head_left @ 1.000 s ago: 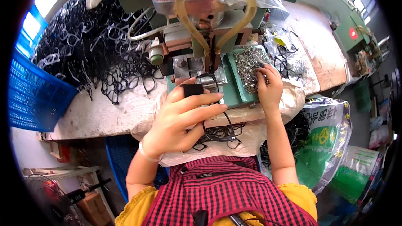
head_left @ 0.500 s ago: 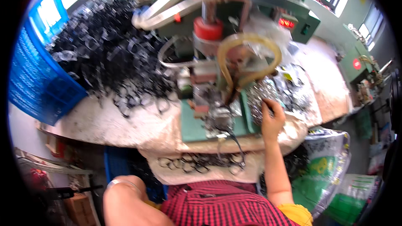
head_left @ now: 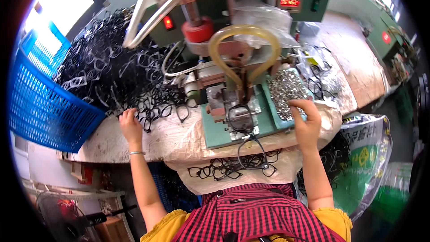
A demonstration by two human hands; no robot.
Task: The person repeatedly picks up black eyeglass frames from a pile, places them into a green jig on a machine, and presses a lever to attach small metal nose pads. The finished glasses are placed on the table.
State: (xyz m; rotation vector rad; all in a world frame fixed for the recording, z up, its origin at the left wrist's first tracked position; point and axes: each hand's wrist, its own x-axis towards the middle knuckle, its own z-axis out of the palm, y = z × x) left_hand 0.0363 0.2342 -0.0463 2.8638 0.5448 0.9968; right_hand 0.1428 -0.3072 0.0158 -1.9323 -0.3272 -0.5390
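At the near edge of a large heap of black eyeglass frames [head_left: 130, 69], my left hand [head_left: 130, 127] has its fingers drawn together. What they pinch, if anything, I cannot make out. My right hand [head_left: 307, 123] is over the near right side of a green tray [head_left: 274, 115] filled with small shiny metal parts [head_left: 286, 90]. Its thumb and forefinger come together, and anything between them is too small to tell. Between my hands, one black eyeglass frame [head_left: 239, 154] sits partly on the press fixture [head_left: 215, 103], one rim hanging over the front edge.
A green bench press with a red collar [head_left: 197, 30] and a looped yellowish tube [head_left: 244, 29] rises mid-table. Several frames [head_left: 219, 168] lie on the cloth before me. A blue basket [head_left: 53, 107] leans at left; a green-and-clear sack [head_left: 365, 161] stands at right.
My left hand has come up from near my lap to the heap's edge. My right hand stays at the tray of metal parts. The whole view has shifted slightly.
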